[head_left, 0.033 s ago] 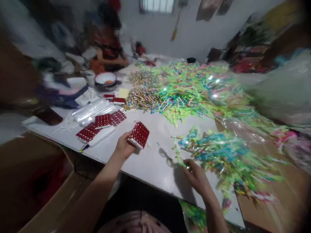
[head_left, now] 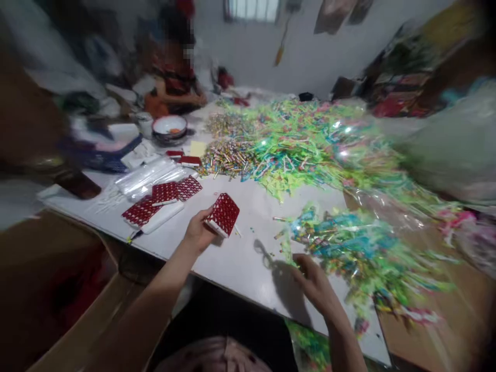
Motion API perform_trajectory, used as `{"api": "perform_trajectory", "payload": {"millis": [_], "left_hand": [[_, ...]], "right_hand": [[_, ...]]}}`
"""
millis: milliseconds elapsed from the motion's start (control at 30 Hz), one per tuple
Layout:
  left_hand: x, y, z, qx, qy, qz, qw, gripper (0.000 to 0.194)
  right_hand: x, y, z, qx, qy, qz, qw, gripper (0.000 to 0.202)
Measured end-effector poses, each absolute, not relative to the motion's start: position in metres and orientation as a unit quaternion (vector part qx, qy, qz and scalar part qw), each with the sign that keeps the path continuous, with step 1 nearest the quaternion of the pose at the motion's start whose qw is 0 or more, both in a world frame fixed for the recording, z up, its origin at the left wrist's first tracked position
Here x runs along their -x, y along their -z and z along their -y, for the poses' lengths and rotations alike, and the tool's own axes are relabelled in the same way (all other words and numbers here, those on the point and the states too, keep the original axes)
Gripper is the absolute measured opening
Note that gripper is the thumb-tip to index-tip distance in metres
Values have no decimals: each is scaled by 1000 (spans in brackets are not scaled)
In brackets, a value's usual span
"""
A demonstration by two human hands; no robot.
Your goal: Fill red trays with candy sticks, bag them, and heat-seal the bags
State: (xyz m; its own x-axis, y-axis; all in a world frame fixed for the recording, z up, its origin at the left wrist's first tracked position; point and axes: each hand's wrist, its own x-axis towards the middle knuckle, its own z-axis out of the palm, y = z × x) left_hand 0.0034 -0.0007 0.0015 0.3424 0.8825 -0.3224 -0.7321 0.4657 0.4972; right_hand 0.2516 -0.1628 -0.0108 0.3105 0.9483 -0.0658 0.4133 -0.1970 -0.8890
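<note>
My left hand is closed round a dark red card block with a white dotted pattern, tilted above the white table. My right hand is low over the table at the right, its thumb and fingers close to a pale green strip. Whether they pinch the strip cannot be made out. Beside it spreads a pile of blue and green strips with small shiny tubes. More red patterned cards lie at the left, next to a white block.
A large heap of green and multicoloured strips covers the table's far side, beside small shiny tubes. Clear plastic sleeves, a bowl and a blue basket stand left. A person sits at the far left.
My right hand has shifted very slightly, and the pale green strip near its fingers has moved a little to the right. My left hand and the red block are almost unchanged.
</note>
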Motion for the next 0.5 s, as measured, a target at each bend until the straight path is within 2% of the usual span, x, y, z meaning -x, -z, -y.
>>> {"api": "perform_trajectory", "payload": {"millis": [133, 233, 367, 500], "left_hand": [[-14, -2, 16, -269, -448, -266, 810, 42], [-13, 2, 37, -349, -387, -268, 811, 61], [-11, 5, 53, -333, -395, -291, 805, 61], [-17, 7, 48, -256, -476, -337, 771, 55]], "right_hand": [[-203, -5, 134, 604, -366, 493, 508, 45], [-182, -8, 102, 561, -384, 502, 535, 53], [-178, -2, 89, 547, -389, 536, 511, 46], [-163, 7, 103, 610, -326, 523, 499, 37]]}}
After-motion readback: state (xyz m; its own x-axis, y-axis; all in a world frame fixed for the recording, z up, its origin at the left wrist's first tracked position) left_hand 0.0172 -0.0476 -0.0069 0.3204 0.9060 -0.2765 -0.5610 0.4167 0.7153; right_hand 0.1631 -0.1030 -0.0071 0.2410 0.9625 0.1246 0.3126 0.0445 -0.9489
